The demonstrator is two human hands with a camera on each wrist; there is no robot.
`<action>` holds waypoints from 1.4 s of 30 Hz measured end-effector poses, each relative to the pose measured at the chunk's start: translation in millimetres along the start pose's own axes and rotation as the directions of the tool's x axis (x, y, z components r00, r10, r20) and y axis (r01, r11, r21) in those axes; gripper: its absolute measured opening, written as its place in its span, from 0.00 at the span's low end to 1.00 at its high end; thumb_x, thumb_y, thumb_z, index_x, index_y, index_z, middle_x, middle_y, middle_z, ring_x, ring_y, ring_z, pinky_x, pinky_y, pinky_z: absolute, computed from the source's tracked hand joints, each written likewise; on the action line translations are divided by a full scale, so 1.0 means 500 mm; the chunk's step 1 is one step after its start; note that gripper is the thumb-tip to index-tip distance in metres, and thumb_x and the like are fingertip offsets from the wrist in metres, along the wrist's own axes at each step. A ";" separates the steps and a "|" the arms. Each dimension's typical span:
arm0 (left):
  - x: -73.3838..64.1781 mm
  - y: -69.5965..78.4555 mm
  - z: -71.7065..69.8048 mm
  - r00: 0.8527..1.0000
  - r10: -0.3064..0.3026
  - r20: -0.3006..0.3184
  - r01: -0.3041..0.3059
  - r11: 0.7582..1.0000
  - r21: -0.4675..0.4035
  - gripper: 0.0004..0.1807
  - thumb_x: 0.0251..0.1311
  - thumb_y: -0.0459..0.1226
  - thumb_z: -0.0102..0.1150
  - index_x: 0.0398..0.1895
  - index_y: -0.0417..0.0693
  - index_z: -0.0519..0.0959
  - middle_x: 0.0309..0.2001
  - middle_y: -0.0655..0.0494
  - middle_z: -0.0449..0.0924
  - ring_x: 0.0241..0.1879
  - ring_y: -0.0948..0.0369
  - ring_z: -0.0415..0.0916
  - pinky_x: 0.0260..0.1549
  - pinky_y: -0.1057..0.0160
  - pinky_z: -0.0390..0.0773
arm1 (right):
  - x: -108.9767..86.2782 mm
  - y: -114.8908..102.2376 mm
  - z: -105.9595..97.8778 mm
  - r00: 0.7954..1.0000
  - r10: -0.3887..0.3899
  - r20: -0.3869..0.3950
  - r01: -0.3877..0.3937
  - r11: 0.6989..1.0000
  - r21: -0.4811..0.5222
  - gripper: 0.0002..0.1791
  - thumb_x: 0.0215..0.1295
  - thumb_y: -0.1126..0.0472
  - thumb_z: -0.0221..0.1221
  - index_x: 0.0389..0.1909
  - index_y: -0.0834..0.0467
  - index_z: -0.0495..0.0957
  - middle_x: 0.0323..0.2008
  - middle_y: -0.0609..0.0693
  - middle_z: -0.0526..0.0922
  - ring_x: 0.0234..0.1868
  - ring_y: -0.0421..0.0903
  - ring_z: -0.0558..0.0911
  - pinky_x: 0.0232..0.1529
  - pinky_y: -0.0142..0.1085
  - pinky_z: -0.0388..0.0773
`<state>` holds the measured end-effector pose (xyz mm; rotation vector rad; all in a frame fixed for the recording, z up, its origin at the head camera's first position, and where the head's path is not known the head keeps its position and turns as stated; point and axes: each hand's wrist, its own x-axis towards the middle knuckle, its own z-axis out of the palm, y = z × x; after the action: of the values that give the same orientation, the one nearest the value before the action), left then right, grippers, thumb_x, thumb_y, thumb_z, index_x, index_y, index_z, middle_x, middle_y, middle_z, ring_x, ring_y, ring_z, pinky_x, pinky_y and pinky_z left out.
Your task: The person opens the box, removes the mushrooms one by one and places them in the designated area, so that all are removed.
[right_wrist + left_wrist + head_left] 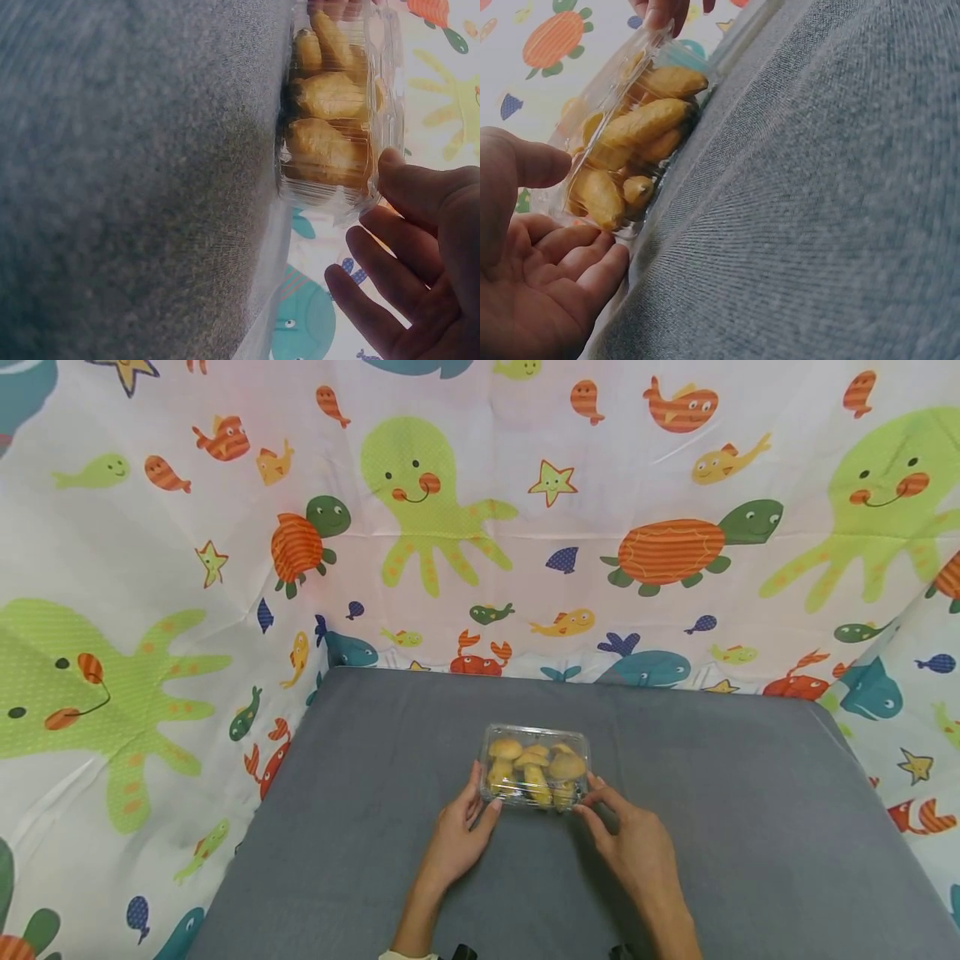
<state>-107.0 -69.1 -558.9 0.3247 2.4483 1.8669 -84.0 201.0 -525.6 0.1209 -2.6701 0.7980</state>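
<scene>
A clear plastic clamshell box [536, 768] of yellow mushrooms [537, 777] rests on the grey cloth, near the middle. Its lid lies over the mushrooms; whether it is latched cannot be made out. At the box's left front corner, my left hand [456, 837] holds on with the thumb in front and the fingers along the side. My right hand [637, 847] pinches the right front corner between thumb and index finger. In the right wrist view the right thumb [409, 180] touches the lid's rim, while the other fingers spread below it.
A grey cloth [360, 735] covers the table, slightly creased. Behind it and along both sides hangs a white curtain [480, 518] printed with octopuses, turtles, fish and crabs. Dark wrist straps show at the bottom edge of the head view.
</scene>
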 end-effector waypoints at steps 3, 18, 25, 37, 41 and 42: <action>-0.001 -0.001 0.001 1.000 0.000 0.001 0.000 1.000 -0.006 0.43 0.79 0.47 0.59 0.86 0.45 0.50 0.83 0.54 0.54 0.75 0.52 0.64 0.70 0.56 0.70 | 0.000 -0.001 0.001 1.000 -0.001 -0.006 0.001 1.000 0.005 0.08 0.64 0.50 0.75 0.37 0.41 0.85 0.60 0.45 0.86 0.16 0.30 0.44 0.15 0.33 0.56; 0.004 -0.008 0.003 1.000 -0.008 -0.021 0.008 0.999 0.038 0.40 0.80 0.47 0.56 0.86 0.47 0.51 0.82 0.57 0.56 0.74 0.56 0.65 0.68 0.58 0.72 | -0.001 -0.009 0.008 0.996 -0.022 -0.081 0.019 0.999 -0.036 0.09 0.62 0.53 0.77 0.36 0.46 0.84 0.56 0.46 0.89 0.16 0.33 0.47 0.14 0.36 0.59; 0.004 -0.003 0.009 0.998 -0.001 -0.056 0.006 0.996 0.090 0.40 0.79 0.49 0.57 0.85 0.47 0.54 0.77 0.58 0.68 0.34 0.65 0.71 0.47 0.71 0.78 | 0.002 -0.011 0.010 0.992 -0.051 -0.112 0.043 0.997 -0.069 0.09 0.63 0.54 0.76 0.36 0.48 0.84 0.55 0.48 0.89 0.16 0.34 0.50 0.14 0.37 0.62; 0.009 -0.007 0.025 0.992 0.005 -0.125 -0.012 0.999 -0.053 0.35 0.76 0.38 0.62 0.82 0.43 0.61 0.77 0.52 0.66 0.72 0.56 0.69 0.66 0.58 0.74 | 0.010 -0.036 0.027 0.970 -0.068 -0.232 0.041 0.992 -0.118 0.13 0.63 0.62 0.75 0.46 0.60 0.85 0.30 0.57 0.89 0.18 0.54 0.82 0.18 0.55 0.78; 0.010 -0.006 0.021 0.994 0.010 -0.109 -0.017 0.998 -0.062 0.33 0.78 0.37 0.60 0.81 0.41 0.62 0.77 0.50 0.66 0.73 0.54 0.68 0.65 0.57 0.74 | 0.014 -0.049 0.023 0.968 -0.036 -0.249 0.011 0.995 -0.101 0.11 0.66 0.62 0.73 0.41 0.59 0.81 0.26 0.57 0.87 0.16 0.54 0.80 0.14 0.54 0.74; 0.009 -0.005 0.019 0.994 0.008 -0.111 -0.014 0.999 -0.053 0.32 0.78 0.37 0.59 0.81 0.41 0.63 0.77 0.50 0.66 0.72 0.54 0.69 0.65 0.58 0.75 | 0.016 -0.052 0.020 0.967 -0.036 -0.252 0.011 0.995 -0.100 0.11 0.67 0.62 0.72 0.41 0.59 0.80 0.25 0.57 0.85 0.15 0.53 0.79 0.13 0.53 0.72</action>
<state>-110.4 -59.6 -563.7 0.2397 2.4645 2.0030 -89.9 174.1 -517.4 0.0235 -2.4546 0.6269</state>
